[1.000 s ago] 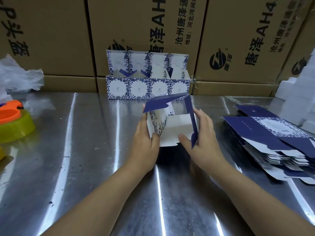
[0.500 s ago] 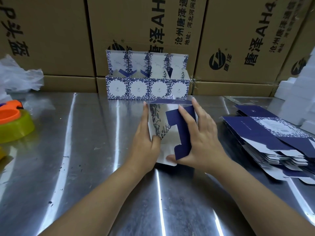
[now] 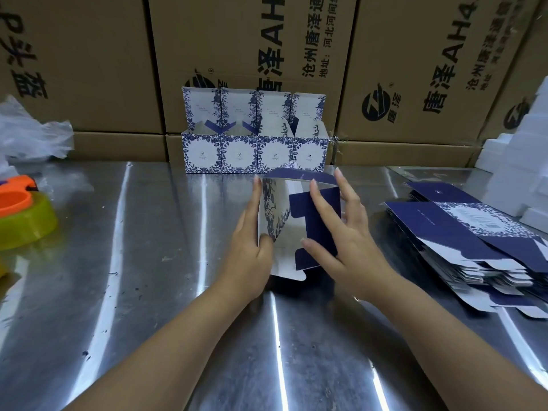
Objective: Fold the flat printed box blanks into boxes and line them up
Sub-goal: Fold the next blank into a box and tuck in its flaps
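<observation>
Since a second ago, we have brought the navy flap (image 3: 299, 207) down from its open, raised position, and it now lies across the near face of the half-folded box (image 3: 272, 209). Our hands have come closer together on it. This box stands on the metal surface (image 3: 148, 262) in the middle, a little nearer to us than the row of four finished boxes (image 3: 255, 155). Our left hand (image 3: 252, 247) holds it, with straight fingers along the outer left wall and the thumb on the white near flap. Our right hand (image 3: 347, 241) is wide, its fingers straight and spread, and it presses the navy flap flat with the fingers and the thumb tip. The four finished boxes stand side by side at the far edge, touching each other, with their lids up, just in front of the brown cartons (image 3: 237, 40). On the right lies the stack of flat blanks (image 3: 462, 229), fanned out, well apart from the box. Farther right are white foam blocks (image 3: 516, 179). On the left we see a crumpled plastic bag (image 3: 32, 134) and an orange and yellow-green plastic object (image 3: 26, 223).
</observation>
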